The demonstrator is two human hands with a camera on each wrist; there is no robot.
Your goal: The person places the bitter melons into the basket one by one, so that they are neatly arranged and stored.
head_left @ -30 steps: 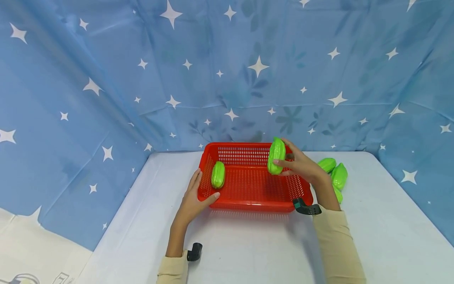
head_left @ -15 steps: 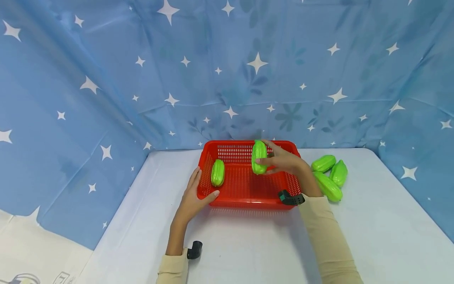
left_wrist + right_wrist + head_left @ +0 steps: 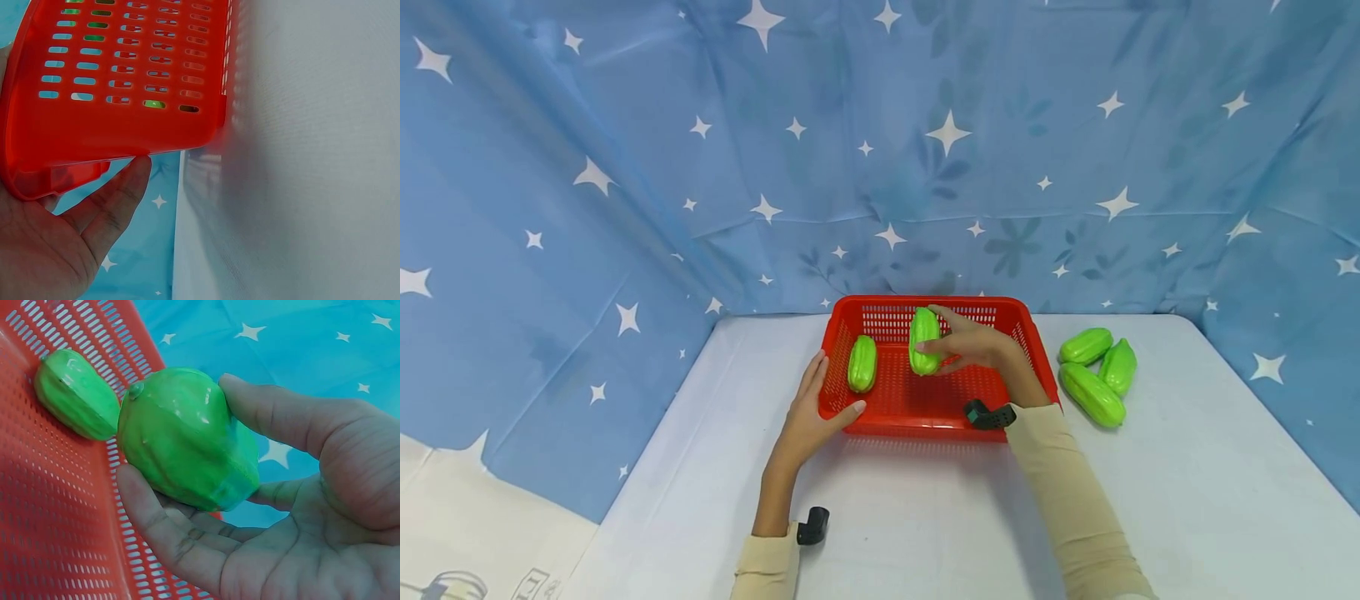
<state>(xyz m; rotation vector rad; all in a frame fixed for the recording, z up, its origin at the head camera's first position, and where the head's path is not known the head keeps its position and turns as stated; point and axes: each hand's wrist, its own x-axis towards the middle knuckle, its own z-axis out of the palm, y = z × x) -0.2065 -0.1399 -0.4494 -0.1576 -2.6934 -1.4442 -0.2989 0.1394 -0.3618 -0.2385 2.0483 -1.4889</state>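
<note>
My right hand [image 3: 973,343] holds a glossy, ridged green fruit [image 3: 924,342] over the red basket [image 3: 925,432], near its middle. In the right wrist view, thumb and fingers press this fruit [image 3: 181,437] from opposite sides. A second green fruit [image 3: 862,364] lies in the basket at its left end. My left hand [image 3: 808,421] rests at the basket's front left corner, fingers straight along the end wall and thumb at the front rim. The left wrist view shows those fingers [image 3: 115,209] touching the outside of the basket wall [image 3: 125,131].
Several more green fruits [image 3: 1093,396] lie together on the white-covered table [image 3: 1187,467], right of the basket. A blue star-patterned cloth [image 3: 850,167] hangs behind the table and along both sides.
My right hand has carried the green fruit leftward from the basket's right end to its middle, lowering it slightly. My left hand has stayed at the basket's corner.
</note>
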